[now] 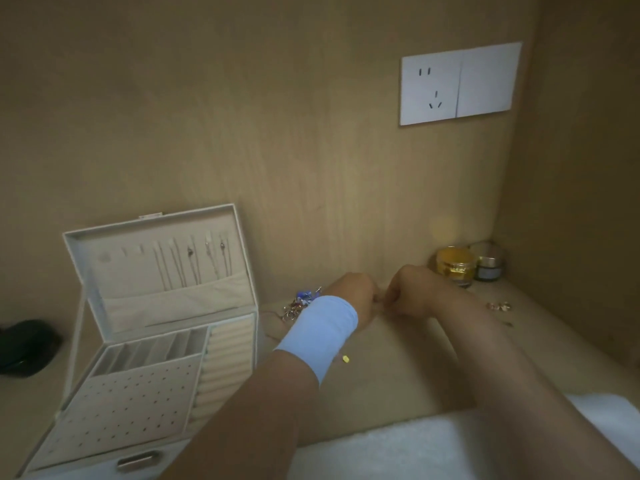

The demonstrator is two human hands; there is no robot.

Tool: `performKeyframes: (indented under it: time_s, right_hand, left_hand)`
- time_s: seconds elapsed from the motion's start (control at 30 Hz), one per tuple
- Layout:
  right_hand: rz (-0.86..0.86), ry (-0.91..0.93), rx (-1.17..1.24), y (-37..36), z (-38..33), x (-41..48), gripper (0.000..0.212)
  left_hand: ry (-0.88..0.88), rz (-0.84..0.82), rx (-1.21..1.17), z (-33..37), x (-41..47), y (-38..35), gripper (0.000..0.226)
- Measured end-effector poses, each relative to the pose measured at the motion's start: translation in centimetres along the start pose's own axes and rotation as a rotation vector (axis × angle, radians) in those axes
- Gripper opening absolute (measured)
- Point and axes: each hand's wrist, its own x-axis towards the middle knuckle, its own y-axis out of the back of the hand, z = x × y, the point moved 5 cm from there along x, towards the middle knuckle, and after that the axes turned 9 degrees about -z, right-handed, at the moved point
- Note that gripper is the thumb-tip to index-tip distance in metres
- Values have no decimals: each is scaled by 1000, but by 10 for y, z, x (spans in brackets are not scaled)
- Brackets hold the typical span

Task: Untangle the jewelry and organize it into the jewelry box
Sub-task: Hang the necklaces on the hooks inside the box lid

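Note:
An open cream jewelry box (83,344) stands at the left, several thin necklaces (194,261) hanging inside its raised lid. A tangled pile of jewelry (302,302) with blue and silver pieces lies on the wooden surface just left of my left hand (353,292). My left hand, a light blue wristband on its wrist, and my right hand (410,289) meet fingertip to fingertip. Both have curled fingers pinching something small and thin between them; the piece itself is too fine to make out. A few small gold pieces (498,306) lie to the right.
A gold jar (453,265) and a darker jar (488,261) stand in the back right corner. A small yellow bit (345,358) lies by my left wrist. A black object (24,344) sits far left. A white wall socket (460,83) is above; white cloth (415,445) along the near edge.

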Motion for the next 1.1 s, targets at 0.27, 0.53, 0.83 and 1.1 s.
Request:
performKeyframes:
  time_s: [0.27, 0.53, 0.83, 1.1]
  right_hand:
    - [-14, -36, 38, -4, 9, 3, 20]
    - [-54, 31, 52, -4, 2, -2, 19]
    - [-182, 201, 299, 1, -23, -14, 6]
    - [-293, 487, 722, 23, -75, -46, 13]
  left_hand:
    - [-35, 71, -48, -5, 9, -14, 18]
    - [-56, 49, 99, -6, 5, -16, 21]
    - [25, 244, -370, -28, -21, 11, 21]
    - [-116, 276, -797, -55, -75, 59, 20]
